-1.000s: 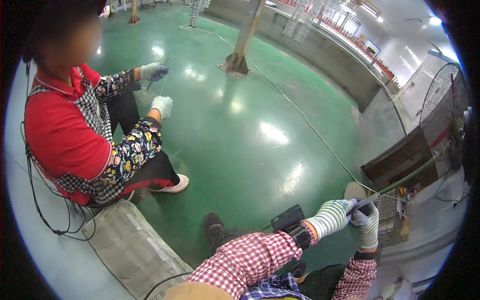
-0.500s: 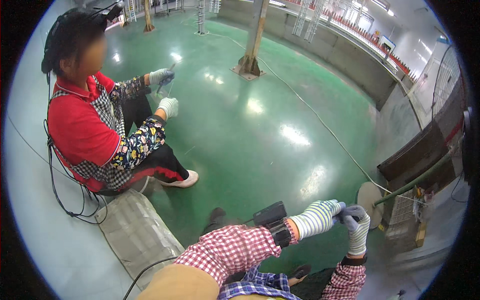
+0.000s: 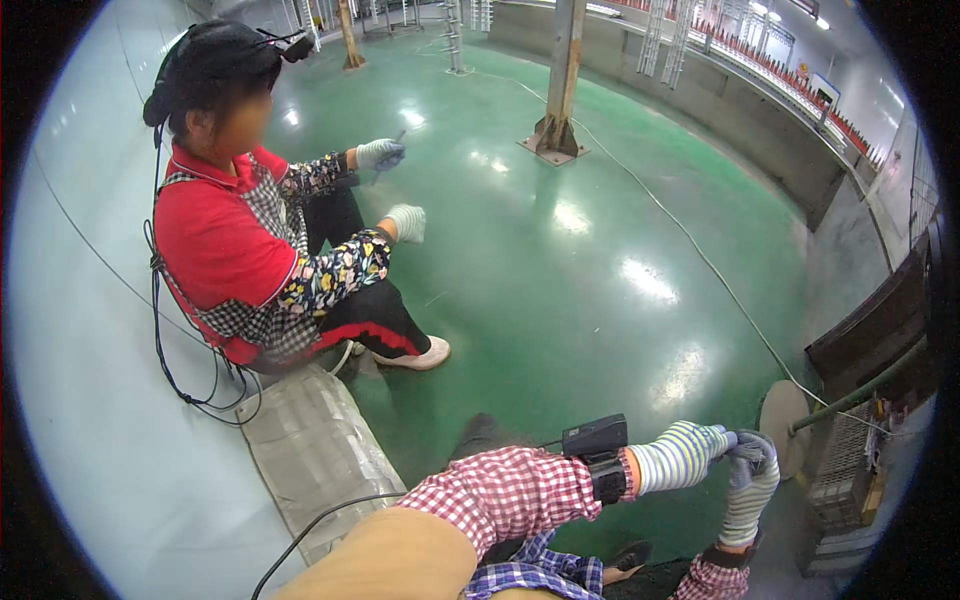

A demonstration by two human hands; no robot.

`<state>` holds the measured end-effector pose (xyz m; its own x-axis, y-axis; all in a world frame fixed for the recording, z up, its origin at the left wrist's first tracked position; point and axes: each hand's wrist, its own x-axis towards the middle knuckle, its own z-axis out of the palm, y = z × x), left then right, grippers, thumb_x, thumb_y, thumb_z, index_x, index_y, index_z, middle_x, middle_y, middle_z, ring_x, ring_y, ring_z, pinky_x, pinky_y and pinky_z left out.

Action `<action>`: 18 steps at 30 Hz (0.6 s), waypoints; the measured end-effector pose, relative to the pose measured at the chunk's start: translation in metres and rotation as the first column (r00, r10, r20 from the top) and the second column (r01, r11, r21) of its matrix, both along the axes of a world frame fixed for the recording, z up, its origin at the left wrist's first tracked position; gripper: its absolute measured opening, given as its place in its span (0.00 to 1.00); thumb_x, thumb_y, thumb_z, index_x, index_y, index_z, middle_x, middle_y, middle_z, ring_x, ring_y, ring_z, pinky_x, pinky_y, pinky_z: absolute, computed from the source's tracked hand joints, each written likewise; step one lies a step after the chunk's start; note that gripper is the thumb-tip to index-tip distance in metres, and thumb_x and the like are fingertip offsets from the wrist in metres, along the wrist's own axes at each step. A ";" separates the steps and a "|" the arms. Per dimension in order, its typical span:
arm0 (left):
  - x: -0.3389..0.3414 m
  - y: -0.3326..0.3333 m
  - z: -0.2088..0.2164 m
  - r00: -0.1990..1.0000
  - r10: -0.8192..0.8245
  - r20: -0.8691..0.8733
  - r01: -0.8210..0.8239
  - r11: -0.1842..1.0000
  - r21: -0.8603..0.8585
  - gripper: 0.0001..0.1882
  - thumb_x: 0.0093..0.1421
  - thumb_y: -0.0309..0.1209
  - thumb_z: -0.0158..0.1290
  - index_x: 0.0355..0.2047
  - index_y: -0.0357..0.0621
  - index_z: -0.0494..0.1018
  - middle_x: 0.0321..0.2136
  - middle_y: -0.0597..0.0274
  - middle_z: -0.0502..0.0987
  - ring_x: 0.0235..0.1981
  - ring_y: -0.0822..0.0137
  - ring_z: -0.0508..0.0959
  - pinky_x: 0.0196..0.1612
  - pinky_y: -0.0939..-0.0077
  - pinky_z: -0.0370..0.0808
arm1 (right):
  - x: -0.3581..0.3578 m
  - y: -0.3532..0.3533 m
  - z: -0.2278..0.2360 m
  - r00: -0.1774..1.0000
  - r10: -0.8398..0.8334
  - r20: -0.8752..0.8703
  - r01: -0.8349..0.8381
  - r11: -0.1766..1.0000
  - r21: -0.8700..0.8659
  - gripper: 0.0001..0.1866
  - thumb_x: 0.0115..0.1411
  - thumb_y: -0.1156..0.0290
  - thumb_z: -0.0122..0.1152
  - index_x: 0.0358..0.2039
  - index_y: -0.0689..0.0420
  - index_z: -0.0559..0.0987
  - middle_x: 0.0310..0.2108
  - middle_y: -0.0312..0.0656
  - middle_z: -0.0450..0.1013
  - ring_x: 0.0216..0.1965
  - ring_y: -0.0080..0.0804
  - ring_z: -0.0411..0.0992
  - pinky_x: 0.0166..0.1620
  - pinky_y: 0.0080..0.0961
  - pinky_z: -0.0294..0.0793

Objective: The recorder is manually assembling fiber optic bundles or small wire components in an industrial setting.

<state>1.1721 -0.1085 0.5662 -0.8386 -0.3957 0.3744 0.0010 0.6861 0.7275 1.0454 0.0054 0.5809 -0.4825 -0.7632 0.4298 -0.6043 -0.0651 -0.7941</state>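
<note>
My left hand (image 3: 685, 455), in a white glove with blue and yellow-green stripes, reaches out at the lower right. Its fingers are closed and meet the fingers of my right hand (image 3: 755, 480), gloved in white and grey stripes and bent over at the wrist. Whatever the two hands pinch between them is hidden or too small to name. A black strap with a dark box-shaped device (image 3: 595, 436) sits round my left wrist, over a red checked sleeve (image 3: 520, 490). Below the hands lies the green floor (image 3: 560, 340).
A seated person in a red shirt (image 3: 215, 260) is at the left, a thin stick-like thing in one gloved hand. A low taped block (image 3: 315, 440) is beside the wall. At the right stand a round plate (image 3: 783, 425) with a pole and a crate (image 3: 845, 475). A cable (image 3: 700, 255) crosses the floor.
The whole view has shifted, so everything sits further right. My hands remain together, fingers still closed. The seated person's gloved hands have changed position slightly.
</note>
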 end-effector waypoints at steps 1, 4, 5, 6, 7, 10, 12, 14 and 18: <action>0.001 0.000 -0.001 0.999 0.009 -0.036 -0.010 1.000 -0.017 0.07 0.53 0.24 0.48 0.33 0.40 0.71 0.27 0.50 0.75 0.27 0.51 0.77 0.25 0.62 0.71 | 0.000 0.000 0.000 1.000 0.012 -0.002 -0.012 1.000 -0.007 0.07 0.51 0.77 0.56 0.33 0.61 0.75 0.35 0.44 0.72 0.36 0.31 0.70 0.41 0.25 0.71; 0.002 0.000 0.000 1.000 0.002 0.006 -0.002 1.000 0.003 0.13 0.49 0.23 0.49 0.38 0.44 0.70 0.29 0.51 0.74 0.30 0.50 0.77 0.29 0.62 0.73 | 0.002 0.002 0.003 0.998 0.020 -0.054 -0.021 0.999 -0.031 0.06 0.52 0.79 0.56 0.32 0.61 0.74 0.34 0.43 0.72 0.35 0.31 0.70 0.40 0.25 0.72; 0.003 0.000 0.006 0.999 -0.014 0.046 0.015 0.999 -0.030 0.13 0.49 0.23 0.49 0.38 0.43 0.70 0.29 0.51 0.74 0.30 0.49 0.77 0.29 0.62 0.73 | 0.000 0.005 0.005 0.998 0.005 -0.063 -0.006 1.000 -0.017 0.05 0.52 0.79 0.56 0.31 0.61 0.74 0.34 0.42 0.72 0.34 0.30 0.70 0.39 0.25 0.72; 0.005 0.000 0.010 0.996 -0.029 0.087 0.035 0.997 -0.062 0.13 0.49 0.24 0.49 0.37 0.43 0.70 0.28 0.51 0.74 0.30 0.49 0.77 0.29 0.62 0.73 | -0.001 0.006 0.005 0.997 -0.010 -0.073 0.010 1.000 -0.003 0.04 0.53 0.79 0.56 0.31 0.61 0.74 0.33 0.42 0.72 0.34 0.29 0.70 0.38 0.24 0.72; 0.001 0.002 0.005 0.997 -0.054 0.063 0.058 0.996 -0.062 0.13 0.48 0.24 0.48 0.37 0.42 0.70 0.28 0.50 0.74 0.30 0.49 0.77 0.29 0.62 0.73 | -0.002 0.007 0.002 0.999 -0.024 -0.031 0.023 1.000 -0.012 0.03 0.53 0.79 0.56 0.30 0.60 0.73 0.33 0.41 0.71 0.32 0.27 0.69 0.37 0.21 0.70; 0.004 0.007 0.007 0.992 -0.102 0.077 0.107 0.993 -0.057 0.14 0.48 0.23 0.48 0.38 0.43 0.70 0.28 0.51 0.74 0.29 0.48 0.76 0.30 0.60 0.73 | -0.016 0.008 -0.015 0.989 -0.131 -0.069 0.130 0.991 -0.013 0.05 0.61 0.73 0.53 0.30 0.60 0.73 0.28 0.35 0.69 0.29 0.20 0.66 0.32 0.19 0.69; 0.005 0.010 -0.005 0.991 -0.126 0.040 0.128 0.991 -0.048 0.16 0.47 0.23 0.49 0.39 0.43 0.70 0.29 0.51 0.74 0.31 0.47 0.76 0.31 0.60 0.73 | -0.010 0.006 -0.013 0.981 -0.169 0.096 0.171 0.985 -0.013 0.07 0.62 0.70 0.52 0.30 0.59 0.73 0.26 0.33 0.68 0.28 0.17 0.64 0.31 0.17 0.67; 0.003 0.011 -0.007 0.987 -0.090 -0.131 0.093 0.995 0.020 0.16 0.46 0.22 0.51 0.39 0.42 0.70 0.32 0.49 0.73 0.34 0.48 0.75 0.34 0.62 0.73 | -0.016 0.007 -0.004 0.960 -0.094 0.265 0.079 0.995 0.065 0.04 0.60 0.73 0.54 0.29 0.58 0.74 0.29 0.34 0.71 0.29 0.20 0.65 0.34 0.17 0.67; -0.007 0.020 -0.018 0.976 -0.008 -0.218 0.034 0.993 0.116 0.15 0.48 0.21 0.52 0.38 0.41 0.70 0.34 0.48 0.73 0.36 0.49 0.74 0.37 0.65 0.72 | -0.017 0.005 -0.024 0.907 -0.088 0.411 0.148 0.982 -0.116 0.07 0.60 0.67 0.54 0.34 0.57 0.74 0.29 0.34 0.70 0.28 0.20 0.65 0.33 0.18 0.67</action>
<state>1.1648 -0.0882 0.5482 -0.7512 -0.4309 0.5001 0.1814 0.5937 0.7840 1.0282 0.0104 0.5570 -0.7199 -0.6357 0.2788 -0.2453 -0.1428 -0.9589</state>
